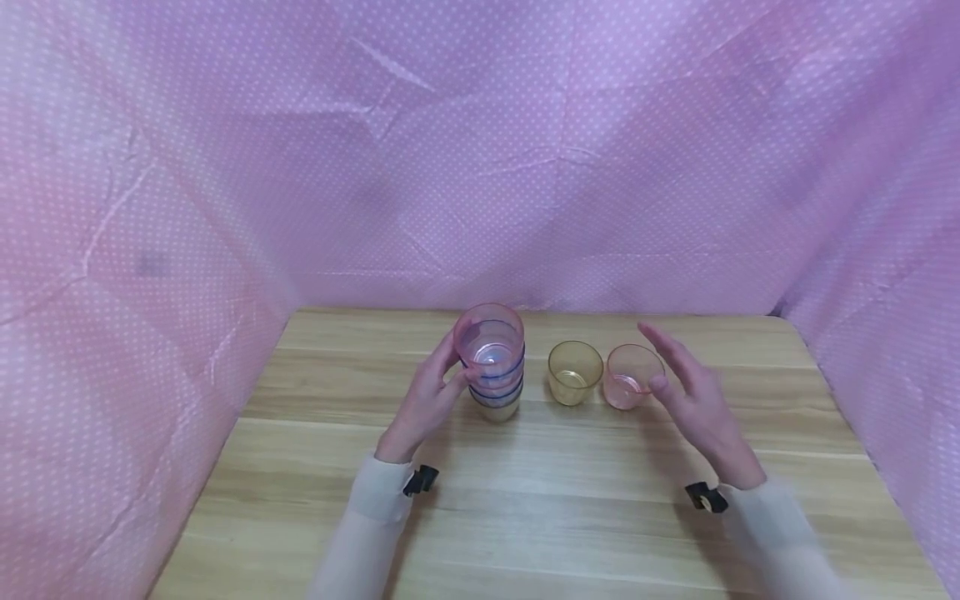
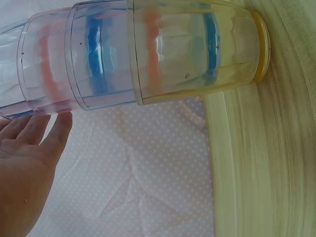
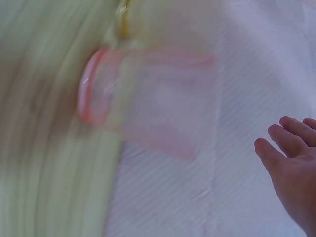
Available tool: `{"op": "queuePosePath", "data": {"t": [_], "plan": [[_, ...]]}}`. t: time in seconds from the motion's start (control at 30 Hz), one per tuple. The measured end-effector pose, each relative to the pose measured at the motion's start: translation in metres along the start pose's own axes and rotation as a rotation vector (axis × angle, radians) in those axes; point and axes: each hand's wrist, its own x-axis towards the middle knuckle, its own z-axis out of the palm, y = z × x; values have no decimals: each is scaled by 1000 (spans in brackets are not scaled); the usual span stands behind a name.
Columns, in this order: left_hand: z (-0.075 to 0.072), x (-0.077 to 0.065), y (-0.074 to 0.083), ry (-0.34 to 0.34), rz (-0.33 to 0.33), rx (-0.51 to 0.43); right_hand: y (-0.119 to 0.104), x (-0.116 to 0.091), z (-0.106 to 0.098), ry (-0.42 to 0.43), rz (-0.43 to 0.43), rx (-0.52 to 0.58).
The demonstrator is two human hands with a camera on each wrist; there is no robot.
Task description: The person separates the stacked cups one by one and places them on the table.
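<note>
A stack of nested clear plastic cups [image 1: 501, 385] stands upright on the table, with a yellow one at the bottom and blue and pink ones above. My left hand [image 1: 427, 402] grips it near the top from the left, thumb in front and fingers behind. In the left wrist view, fingertips of that hand [image 2: 27, 165] lie along the upper cups. A single pink cup [image 1: 632, 390] stands upright to the right, close beside a single yellow cup [image 1: 574, 385]. My right hand [image 1: 701, 408], fingers extended, is just right of the pink cup. In the right wrist view a gap shows between hand and cup.
The wood-grain table [image 1: 517, 508] carries the cups near its back edge. Pink dotted cloth [image 1: 480, 167] hangs behind the table and along both sides. A black clip-like piece [image 1: 422, 481] sits at the left wrist, another [image 1: 707, 497] at the right.
</note>
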Motion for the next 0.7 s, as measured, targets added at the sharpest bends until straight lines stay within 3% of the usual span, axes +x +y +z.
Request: {"op": "queuePosePath", "data": {"t": [0.23,0.53,0.7], "plan": [[1,-1,1,12,-11,-4,-20,7,23,21,-100,-4],[4,0,2,57,-36,-17,-38,24,52,37,-211,103],[5,-2,4,69,-68,-23,-51,32,69,-24,-192,115]]}}
